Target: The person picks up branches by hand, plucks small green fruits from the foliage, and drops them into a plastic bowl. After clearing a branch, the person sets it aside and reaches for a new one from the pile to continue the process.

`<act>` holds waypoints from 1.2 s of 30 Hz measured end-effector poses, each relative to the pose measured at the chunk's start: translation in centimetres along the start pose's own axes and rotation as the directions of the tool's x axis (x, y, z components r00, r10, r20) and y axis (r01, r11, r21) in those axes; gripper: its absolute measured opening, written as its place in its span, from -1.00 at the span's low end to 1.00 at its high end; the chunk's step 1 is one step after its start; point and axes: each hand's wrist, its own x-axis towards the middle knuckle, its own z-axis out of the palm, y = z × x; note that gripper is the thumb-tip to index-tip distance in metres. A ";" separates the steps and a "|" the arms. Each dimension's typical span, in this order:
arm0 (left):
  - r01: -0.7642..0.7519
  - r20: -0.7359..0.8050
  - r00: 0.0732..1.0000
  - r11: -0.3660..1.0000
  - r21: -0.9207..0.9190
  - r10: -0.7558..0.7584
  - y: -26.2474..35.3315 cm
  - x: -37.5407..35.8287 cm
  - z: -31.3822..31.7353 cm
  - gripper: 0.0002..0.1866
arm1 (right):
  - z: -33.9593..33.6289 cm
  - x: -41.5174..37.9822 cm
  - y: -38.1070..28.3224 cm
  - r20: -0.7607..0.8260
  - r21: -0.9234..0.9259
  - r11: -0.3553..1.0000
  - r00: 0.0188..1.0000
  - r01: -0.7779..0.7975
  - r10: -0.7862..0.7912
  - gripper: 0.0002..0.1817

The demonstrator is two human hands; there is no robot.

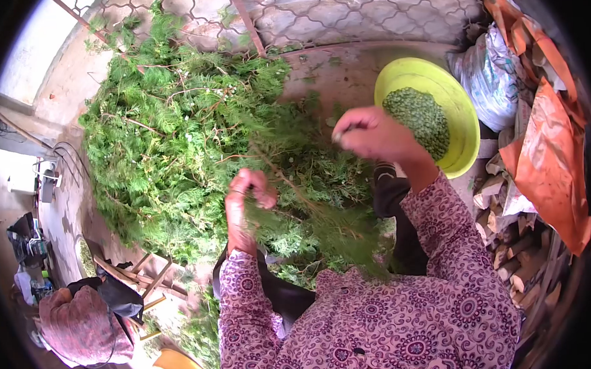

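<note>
My left hand (248,198) is closed around a leafy green branch (310,210), which slants down to the right across my lap and is blurred. Higher up and to the right, my right hand (366,136) has its fingers pressed together near the yellow bowl; what they hold, if anything, is too small to name. The yellow bowl (462,104) contains many small round green pieces (419,120). Beneath and beyond both hands spreads a large pile of green branches (187,123) on the floor.
Firewood (526,260), an orange sheet (548,160) and a white sack (489,77) line the right side. A metal lattice (367,13) runs along the back. At lower left are a reddish cloth-covered item (84,322) and a yellow container (178,368).
</note>
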 end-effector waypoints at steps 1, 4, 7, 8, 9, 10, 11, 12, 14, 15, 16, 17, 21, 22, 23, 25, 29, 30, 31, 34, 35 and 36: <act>-0.058 0.008 0.998 0.998 -0.029 0.058 0.1 0.4 -1.1 -0.60 | -1.6 0.4 1.1 -0.136 -0.128 0.984 0.980 0.126 -0.143 -0.87; -0.140 -0.088 0.986 0.990 0.015 0.141 1.2 0.4 -1.0 -0.62 | -5.9 -0.2 1.3 -0.431 -0.264 0.963 0.886 0.059 -0.172 -0.81; -0.144 -0.278 0.956 0.976 -0.164 0.094 1.6 0.5 -1.8 -0.66 | -11.5 -0.4 4.7 -0.647 -0.518 0.843 0.711 -0.144 -0.275 -0.76; -0.136 -0.361 0.932 0.960 -0.244 0.040 1.8 0.5 -1.9 -0.70 | -13.6 -0.3 7.0 -0.644 -0.739 0.592 0.593 -0.321 -0.483 -0.74; -0.135 -0.435 0.900 0.937 -0.324 -0.021 2.1 0.6 -1.8 -0.73 | -14.8 -0.3 8.3 -0.542 -0.813 0.274 0.496 -0.514 -0.678 -0.71; -0.169 -0.538 0.843 0.961 -0.219 0.026 2.0 0.9 -1.3 -0.77 | -15.3 -0.6 8.5 -0.539 -0.814 0.272 0.493 -0.514 -0.682 -0.71; -0.172 -0.536 0.844 0.960 -0.221 0.028 2.1 0.9 -1.3 -0.77 | -15.2 -1.0 8.3 -0.602 -0.787 0.340 0.521 -0.515 -0.605 -0.70; -0.179 -0.527 0.849 0.962 -0.207 0.044 2.1 0.9 -1.4 -0.78 | -15.2 -1.2 8.2 -0.656 -0.753 0.405 0.547 -0.519 -0.520 -0.69; -0.163 -0.497 0.866 0.970 -0.182 0.052 1.9 0.8 -2.1 -0.77 | -14.2 -1.2 7.2 -0.644 -0.760 0.444 0.640 -0.474 -0.420 -0.68; -0.163 -0.497 0.866 0.970 -0.182 0.052 1.7 1.0 -2.6 -0.77 | -13.4 -1.1 6.4 -0.616 -0.758 0.487 0.723 -0.434 -0.314 -0.68; -0.173 -0.487 0.871 0.968 -0.183 0.064 1.4 1.1 -3.0 -0.76 | -12.8 -0.9 6.1 -0.583 -0.772 0.494 0.756 -0.401 -0.297 -0.68; -0.184 -0.477 0.876 0.966 -0.185 0.075 1.4 1.1 -2.9 -0.74 | -12.5 -0.6 6.1 -0.584 -0.770 0.496 0.756 -0.401 -0.295 -0.68; -0.114 -0.578 0.806 0.992 0.054 0.124 1.2 0.7 -1.9 -0.71 | -11.4 0.1 5.7 -0.511 -0.815 0.492 0.781 -0.307 -0.359 -0.69; -0.086 -0.603 0.781 0.984 0.158 0.165 1.0 0.5 -2.0 -0.70 | -11.2 0.0 5.6 -0.504 -0.816 0.499 0.783 -0.292 -0.365 -0.69; -0.052 -0.621 0.756 0.964 0.261 0.209 0.8 0.3 -2.2 -0.69 | -11.1 -0.1 5.8 -0.511 -0.811 0.504 0.779 -0.298 -0.363 -0.69; -0.032 -0.640 0.748 0.973 0.230 0.176 0.6 0.0 -3.9 -0.68 | -11.2 -0.2 6.4 -0.468 -0.833 0.490 0.797 -0.255 -0.382 -0.69; -0.040 -0.630 0.690 0.888 0.458 0.356 -0.7 -1.1 -8.4 -0.64 | -11.0 -1.2 6.5 -0.433 -0.849 0.490 0.793 -0.200 -0.428 -0.69; -0.005 -0.592 0.700 0.832 0.555 0.400 -0.5 -2.0 -7.3 -0.63 | -10.9 -1.5 6.3 -0.426 -0.849 0.491 0.805 -0.197 -0.412 -0.70; 0.028 -0.549 0.711 0.763 0.646 0.439 -0.3 -2.9 -6.6 -0.62 | -10.8 -1.8 6.2 -0.418 -0.848 0.493 0.817 -0.194 -0.398 -0.71; 0.046 -0.514 0.656 0.650 0.758 0.553 -0.2 -5.4 -8.7 -0.59 | -11.0 -2.6 6.9 -0.347 -0.869 0.483 0.827 -0.107 -0.442 -0.70; 0.067 -0.518 0.625 0.621 0.781 0.584 0.1 -6.3 -8.8 -0.58 | -10.8 -2.8 7.1 -0.361 -0.858 0.502 0.823 -0.109 -0.438 -0.70; 0.052 -0.519 0.570 0.602 0.797 0.637 0.3 -7.3 -8.6 -0.59 | -10.7 -3.0 7.3 -0.353 -0.860 0.500 0.823 -0.098 -0.446 -0.70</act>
